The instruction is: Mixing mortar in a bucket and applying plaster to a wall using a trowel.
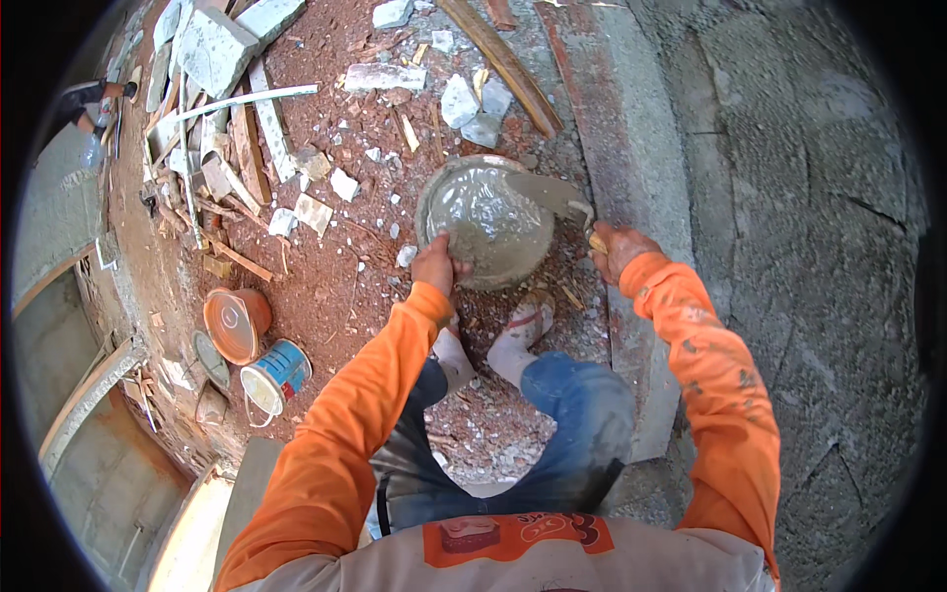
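A round basin (426, 202) of wet grey mortar (488, 222) stands on the ground just beyond my feet. My left hand (436, 266) grips its near left rim, fingers partly hidden. In my right hand (621, 249) is the wooden handle of a trowel (543, 189), held at the basin's right side. The trowel's blade reaches left over the rim and lies at the mortar's surface, its face coated with grey.
Reddish soil (335, 266) is strewn with rubble and broken wood (247, 148). An orange bucket (258, 314) and a blue-and-white pail (288, 365) stand at left. A timber (508, 64) lies beyond the basin. Rough grey cement wall (789, 247) rises along the right.
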Demonstrator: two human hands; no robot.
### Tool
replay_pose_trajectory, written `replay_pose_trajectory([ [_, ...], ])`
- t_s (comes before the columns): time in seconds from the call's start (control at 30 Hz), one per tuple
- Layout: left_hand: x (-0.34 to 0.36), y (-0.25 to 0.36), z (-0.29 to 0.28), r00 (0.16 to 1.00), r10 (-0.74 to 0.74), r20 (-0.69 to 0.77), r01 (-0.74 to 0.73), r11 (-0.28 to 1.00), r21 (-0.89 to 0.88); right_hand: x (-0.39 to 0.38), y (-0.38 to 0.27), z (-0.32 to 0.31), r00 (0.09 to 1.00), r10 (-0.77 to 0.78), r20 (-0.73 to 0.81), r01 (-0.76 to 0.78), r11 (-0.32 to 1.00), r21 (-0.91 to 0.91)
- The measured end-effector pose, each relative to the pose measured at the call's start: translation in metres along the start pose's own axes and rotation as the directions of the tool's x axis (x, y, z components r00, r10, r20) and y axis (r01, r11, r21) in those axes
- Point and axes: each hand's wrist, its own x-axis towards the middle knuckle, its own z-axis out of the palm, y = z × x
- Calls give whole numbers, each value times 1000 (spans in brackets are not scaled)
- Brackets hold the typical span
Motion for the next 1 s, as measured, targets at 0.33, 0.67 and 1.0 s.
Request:
replay_pose_trajectory([
  [0.33, 101, -38, -92, 973, 226, 45, -227, 902, 366, 69, -47, -2, 993, 87, 82, -73, 984, -165],
  [0.67, 100, -22, -71, 948, 309, -76, -208, 782, 588, 5, -42, 3, 950, -298, -88, 264, 924, -278],
  [1.0, 137, 6, -62, 872, 484, -70, -347, 712, 610, -10, -125, -37, 988, -131, 84, 155, 843, -516],
])
